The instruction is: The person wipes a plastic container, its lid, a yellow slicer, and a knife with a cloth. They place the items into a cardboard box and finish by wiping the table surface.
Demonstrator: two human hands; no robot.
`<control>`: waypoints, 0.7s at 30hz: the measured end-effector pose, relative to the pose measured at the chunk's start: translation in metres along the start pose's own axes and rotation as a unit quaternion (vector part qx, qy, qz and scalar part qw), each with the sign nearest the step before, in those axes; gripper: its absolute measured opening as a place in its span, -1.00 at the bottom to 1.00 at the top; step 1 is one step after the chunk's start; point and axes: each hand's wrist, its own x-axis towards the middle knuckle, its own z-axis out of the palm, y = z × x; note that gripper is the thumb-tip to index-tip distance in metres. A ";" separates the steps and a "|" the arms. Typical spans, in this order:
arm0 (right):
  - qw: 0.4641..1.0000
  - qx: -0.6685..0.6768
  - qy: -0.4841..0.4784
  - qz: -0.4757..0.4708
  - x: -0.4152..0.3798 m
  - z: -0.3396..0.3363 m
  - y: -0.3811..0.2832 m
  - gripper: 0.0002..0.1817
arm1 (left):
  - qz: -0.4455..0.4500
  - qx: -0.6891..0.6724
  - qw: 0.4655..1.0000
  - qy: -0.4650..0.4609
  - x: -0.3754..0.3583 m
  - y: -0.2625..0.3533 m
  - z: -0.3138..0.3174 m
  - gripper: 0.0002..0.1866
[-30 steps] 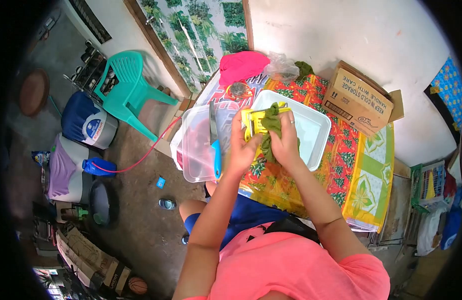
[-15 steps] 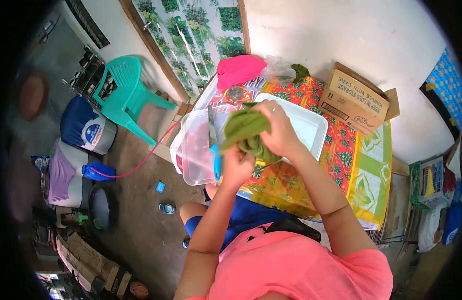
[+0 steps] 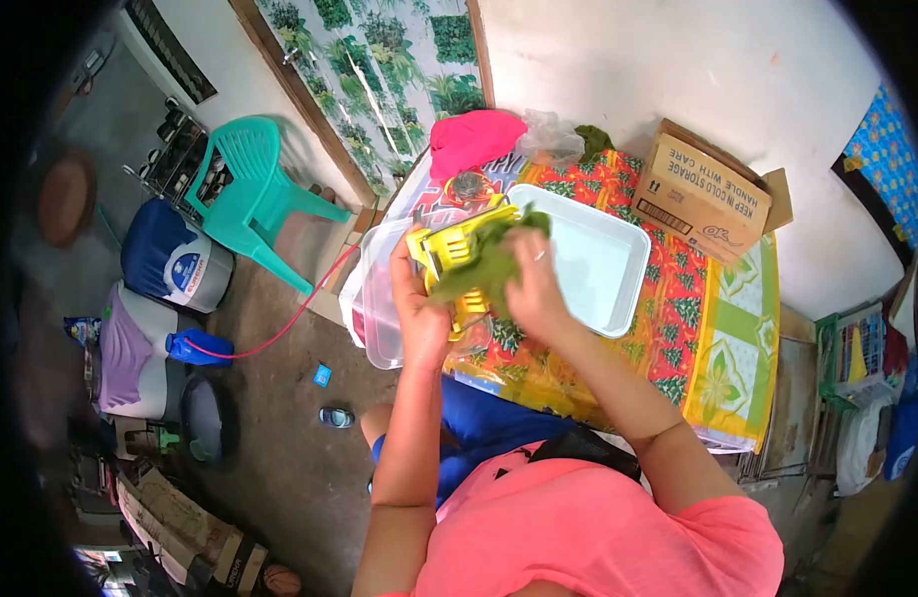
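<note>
A yellow slotted plastic tool (image 3: 445, 249) is tilted up in my left hand (image 3: 419, 303), whose fingers wrap its left side. My right hand (image 3: 535, 284) grips a green cloth (image 3: 494, 261) and presses it against the tool's face; the cloth is blurred and covers part of the slots. Just right of the hands lies a white tray (image 3: 603, 269). Beneath and left of my left hand is a clear plastic container (image 3: 379, 333), partly hidden.
The table has a patterned cover (image 3: 668, 343). A cardboard box (image 3: 703, 194) stands at the back right, and a pink cloth (image 3: 474, 139) lies at the back. A green chair (image 3: 245, 189) stands left of the table.
The yellow tool, mostly hidden before, is now raised in my left hand. My right hand has moved down with the green cloth. The blue-handled knife over the container is no longer visible.
</note>
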 end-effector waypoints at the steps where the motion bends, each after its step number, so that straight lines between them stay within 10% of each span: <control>1: 0.998 -0.006 0.039 0.052 0.007 0.002 0.010 -0.53 | 0.007 0.078 0.997 -0.023 -0.003 -0.002 -0.006 -0.37; 7: 0.963 0.239 0.064 0.111 0.019 0.007 -0.029 -0.56 | -0.013 -0.011 1.000 0.026 -0.007 -0.021 0.002 -0.52; 11: 0.994 0.035 -0.008 -0.101 0.032 0.004 -0.050 -0.58 | -0.054 -0.183 0.981 0.017 -0.001 -0.008 -0.007 -0.53; 21: 0.950 -0.208 -0.109 -0.204 0.016 0.020 -0.067 -0.68 | -0.121 -0.315 0.938 0.076 0.010 -0.052 -0.049 -0.77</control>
